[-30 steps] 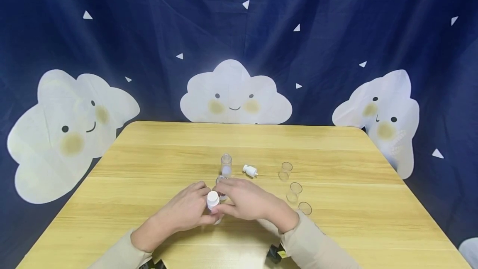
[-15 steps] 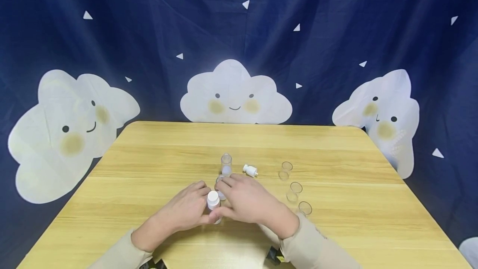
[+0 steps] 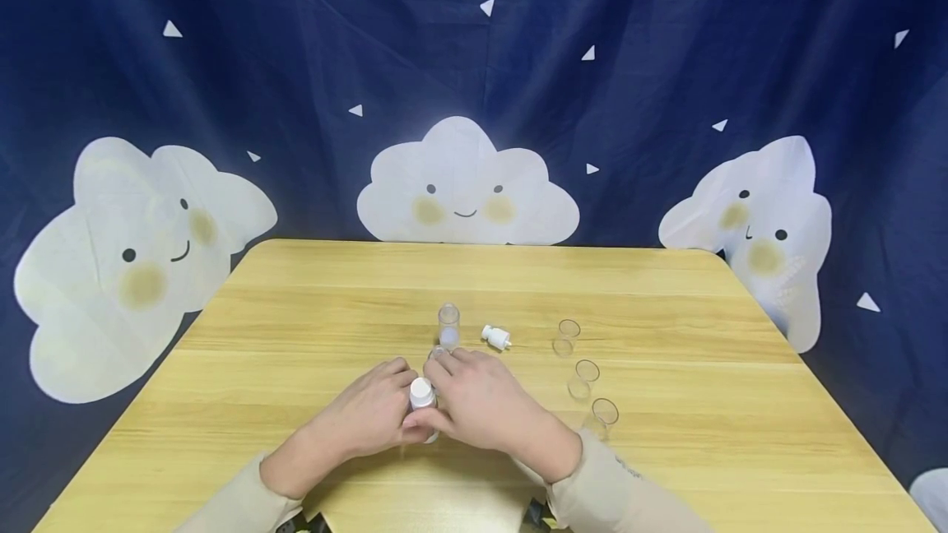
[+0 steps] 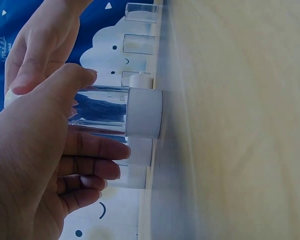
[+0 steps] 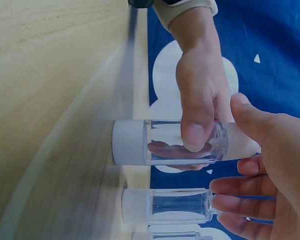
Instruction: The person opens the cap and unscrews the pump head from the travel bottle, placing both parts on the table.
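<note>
A clear bottle [image 5: 165, 142] with a white base stands upright on the table, a white pump top [image 3: 422, 389] on its neck. My left hand [image 3: 370, 410] grips the bottle's body, its thumb and fingers on either side in the right wrist view. My right hand [image 3: 485, 401] holds the pump top between thumb and curled index finger; its other fingers extend near a second clear bottle [image 5: 177, 206]. In the head view, the right hand mostly hides that second bottle. Behind it a third clear bottle [image 3: 448, 326] stands upright.
A loose white pump top [image 3: 496, 338] lies right of the third bottle. Several clear cylindrical pieces are lined up farther right: a far one [image 3: 566, 337], a middle one [image 3: 583, 380] and a near one [image 3: 603, 413]. The wooden table [image 3: 333, 286] meets a blue curtain behind.
My right hand has turned slightly about the pump top, its thumb ending farther left across the front. The right forearm has shifted a little left. The left hand stays on the bottle.
</note>
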Demonstrator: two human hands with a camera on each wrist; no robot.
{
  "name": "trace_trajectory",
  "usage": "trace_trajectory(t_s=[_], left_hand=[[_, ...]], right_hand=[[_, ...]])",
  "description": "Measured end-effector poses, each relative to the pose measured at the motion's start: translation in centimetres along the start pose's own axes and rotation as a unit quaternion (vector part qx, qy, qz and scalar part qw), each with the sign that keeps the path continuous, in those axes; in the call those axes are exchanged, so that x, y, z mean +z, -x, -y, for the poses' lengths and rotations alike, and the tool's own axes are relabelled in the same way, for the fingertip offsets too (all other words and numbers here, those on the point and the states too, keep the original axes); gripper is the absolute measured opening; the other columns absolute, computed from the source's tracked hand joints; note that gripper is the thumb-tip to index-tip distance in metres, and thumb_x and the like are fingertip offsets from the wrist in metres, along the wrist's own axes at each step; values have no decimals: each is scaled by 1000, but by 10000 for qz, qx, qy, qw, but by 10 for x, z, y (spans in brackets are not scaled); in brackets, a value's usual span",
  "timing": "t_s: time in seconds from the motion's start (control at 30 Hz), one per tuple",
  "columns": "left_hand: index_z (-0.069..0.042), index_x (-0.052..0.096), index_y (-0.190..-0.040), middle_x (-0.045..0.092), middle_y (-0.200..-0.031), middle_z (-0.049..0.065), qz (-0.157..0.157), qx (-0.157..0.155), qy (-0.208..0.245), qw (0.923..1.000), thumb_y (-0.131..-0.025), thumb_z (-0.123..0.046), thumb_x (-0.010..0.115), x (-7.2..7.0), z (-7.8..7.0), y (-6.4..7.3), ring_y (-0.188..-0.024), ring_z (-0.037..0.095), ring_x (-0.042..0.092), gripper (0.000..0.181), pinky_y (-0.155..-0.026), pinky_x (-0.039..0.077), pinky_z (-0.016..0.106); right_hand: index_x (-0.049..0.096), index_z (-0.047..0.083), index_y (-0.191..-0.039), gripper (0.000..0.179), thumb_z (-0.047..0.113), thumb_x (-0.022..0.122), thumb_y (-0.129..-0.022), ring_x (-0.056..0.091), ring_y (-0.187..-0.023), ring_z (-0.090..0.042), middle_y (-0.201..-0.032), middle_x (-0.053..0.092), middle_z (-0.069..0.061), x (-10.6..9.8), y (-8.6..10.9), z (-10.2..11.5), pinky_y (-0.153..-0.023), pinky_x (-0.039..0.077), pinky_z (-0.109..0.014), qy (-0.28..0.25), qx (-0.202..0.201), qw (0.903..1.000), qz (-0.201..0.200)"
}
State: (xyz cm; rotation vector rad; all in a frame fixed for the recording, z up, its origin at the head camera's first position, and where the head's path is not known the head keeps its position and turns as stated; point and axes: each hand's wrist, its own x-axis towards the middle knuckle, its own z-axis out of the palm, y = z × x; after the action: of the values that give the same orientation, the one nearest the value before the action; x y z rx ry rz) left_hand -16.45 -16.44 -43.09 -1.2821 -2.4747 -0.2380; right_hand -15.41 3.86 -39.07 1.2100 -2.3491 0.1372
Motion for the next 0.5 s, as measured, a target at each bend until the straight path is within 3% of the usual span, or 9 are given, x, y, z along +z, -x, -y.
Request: trace_trajectory(t_s=[0.23, 0.37, 0.5], left_hand=[[-25, 50, -71, 43, -68, -14, -153, 120, -70, 9998, -79, -45, 71, 2, 1, 0, -71, 11, 45, 30, -69, 42, 26], [-25, 53, -75, 47, -71, -14, -142, 142, -71, 9998, -83, -47, 69, 1, 1, -1, -73, 10, 47, 28, -70, 43, 26], [-25, 56, -81, 50, -75, -15, -37, 48, -32, 10000, -85, -49, 67, 0, 0, -1, -75, 9, 48, 26, -72, 44, 26]], right_hand=[[57, 12, -96, 46, 58, 56, -92, 51, -72, -10, -83, 51, 5, -3, -1, -3, -69, 48, -27, -105, -179, 9996, 168], [56, 13, -98, 43, 56, 56, -93, 49, -74, -8, -85, 51, 7, -3, -1, -7, -70, 46, -25, -652, -134, 9967, 471], [55, 15, -100, 38, 53, 58, -93, 48, -76, -5, -87, 54, 7, -3, -1, -12, -70, 44, -22, -1442, 42, 9864, 782]])
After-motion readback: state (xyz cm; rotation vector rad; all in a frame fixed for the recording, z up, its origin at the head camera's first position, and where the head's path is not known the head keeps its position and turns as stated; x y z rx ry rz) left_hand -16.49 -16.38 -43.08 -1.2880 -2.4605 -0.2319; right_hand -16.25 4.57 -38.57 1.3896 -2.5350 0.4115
